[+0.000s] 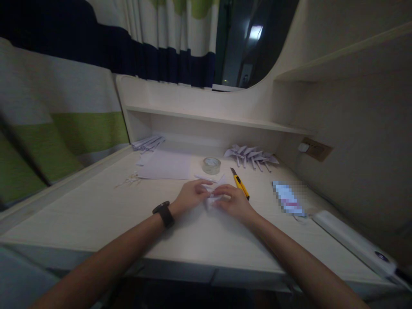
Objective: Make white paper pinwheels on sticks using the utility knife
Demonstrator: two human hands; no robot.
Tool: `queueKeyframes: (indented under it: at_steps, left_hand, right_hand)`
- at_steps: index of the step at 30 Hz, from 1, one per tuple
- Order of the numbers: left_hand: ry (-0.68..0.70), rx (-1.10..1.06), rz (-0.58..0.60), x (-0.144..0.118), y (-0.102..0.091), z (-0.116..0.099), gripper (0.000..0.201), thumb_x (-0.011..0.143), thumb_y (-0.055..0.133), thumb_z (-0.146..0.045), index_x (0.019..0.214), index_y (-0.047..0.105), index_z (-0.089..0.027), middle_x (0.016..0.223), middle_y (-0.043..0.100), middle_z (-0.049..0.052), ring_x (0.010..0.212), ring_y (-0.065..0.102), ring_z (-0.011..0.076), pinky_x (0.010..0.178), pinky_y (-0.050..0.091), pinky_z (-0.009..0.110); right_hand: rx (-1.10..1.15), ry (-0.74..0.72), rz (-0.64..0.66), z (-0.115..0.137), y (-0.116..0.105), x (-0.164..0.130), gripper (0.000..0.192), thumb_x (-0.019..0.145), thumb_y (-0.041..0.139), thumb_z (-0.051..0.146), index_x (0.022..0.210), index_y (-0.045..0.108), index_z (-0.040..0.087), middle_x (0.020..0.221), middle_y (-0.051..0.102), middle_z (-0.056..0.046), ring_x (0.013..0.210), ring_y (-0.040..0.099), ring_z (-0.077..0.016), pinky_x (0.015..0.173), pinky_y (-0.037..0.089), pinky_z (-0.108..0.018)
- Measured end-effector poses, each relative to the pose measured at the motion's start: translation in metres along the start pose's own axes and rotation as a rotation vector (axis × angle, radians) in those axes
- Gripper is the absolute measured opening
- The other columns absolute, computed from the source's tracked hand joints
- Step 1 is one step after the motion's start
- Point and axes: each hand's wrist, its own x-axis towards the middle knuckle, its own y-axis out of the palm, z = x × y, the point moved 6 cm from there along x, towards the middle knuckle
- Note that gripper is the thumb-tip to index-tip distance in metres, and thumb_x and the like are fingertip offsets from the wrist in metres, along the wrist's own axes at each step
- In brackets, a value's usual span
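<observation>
The left hand (190, 196) and right hand (234, 201) are meeting at the desk's middle, fingertips pinching closed on one small white folded paper piece (215, 194), creased and pointed. Just beyond the right hand one yellow utility knife (240, 183) is lying; one clear tape roll (211, 165) is sitting near it. A flat white sheet stack (165, 165) is resting on the pale wood-grain desk (96, 210), and a cluster of pointed folded papers (251, 155), too many to count, is lying further back.
</observation>
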Motion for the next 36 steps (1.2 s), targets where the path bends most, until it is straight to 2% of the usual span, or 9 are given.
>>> queueKeyframes:
  at_steps: [8,18,27,31,36]
  left_hand:
    - [-0.022,-0.023,-0.004,0.0007,-0.0014,0.0037,0.032,0.072,0.067,-0.021,0.103,0.066,-0.014,0.074,0.071,0.006,0.067,0.067,0.0178,0.065,0.05,0.028]
    - [-0.042,0.034,-0.016,-0.0013,-0.003,-0.0007,0.029,0.072,0.067,-0.023,0.099,0.068,-0.014,0.072,0.072,0.007,0.067,0.067,0.019,0.064,0.05,0.028]
    - [-0.016,0.109,-0.033,-0.0006,-0.0042,-0.0005,0.022,0.074,0.065,-0.025,0.092,0.072,-0.015,0.079,0.074,0.008,0.071,0.068,0.02,0.066,0.051,0.029]
    - [-0.027,0.071,-0.033,-0.0005,-0.0034,-0.0005,0.021,0.073,0.066,-0.024,0.091,0.071,-0.015,0.079,0.073,0.008,0.069,0.068,0.0194,0.065,0.051,0.029]
    - [-0.003,-0.007,-0.031,0.0,-0.0015,-0.0018,0.026,0.074,0.065,-0.021,0.099,0.068,-0.015,0.083,0.073,0.008,0.073,0.068,0.0188,0.069,0.051,0.03]
  right_hand:
    - [0.003,0.025,0.0,-0.0002,0.0006,-0.0008,0.019,0.068,0.077,0.023,0.087,0.073,0.021,0.085,0.071,-0.006,0.08,0.066,-0.0195,0.076,0.052,-0.033]
    - [0.028,0.026,-0.016,-0.0003,-0.0006,-0.0007,0.017,0.07,0.076,0.025,0.086,0.073,0.022,0.085,0.071,-0.005,0.08,0.066,-0.0191,0.075,0.053,-0.033]
    - [0.022,0.025,-0.013,-0.0009,-0.0007,-0.0016,0.018,0.07,0.075,0.023,0.089,0.074,0.022,0.088,0.071,-0.006,0.081,0.066,-0.0189,0.077,0.053,-0.032]
    - [0.038,0.014,-0.014,-0.0015,-0.0015,-0.0009,0.018,0.071,0.075,0.025,0.089,0.074,0.022,0.089,0.071,-0.006,0.081,0.066,-0.0187,0.077,0.054,-0.032]
    - [0.058,-0.005,-0.033,-0.0032,-0.0037,0.001,0.019,0.07,0.076,0.024,0.089,0.073,0.022,0.088,0.071,-0.006,0.082,0.066,-0.0189,0.078,0.053,-0.032]
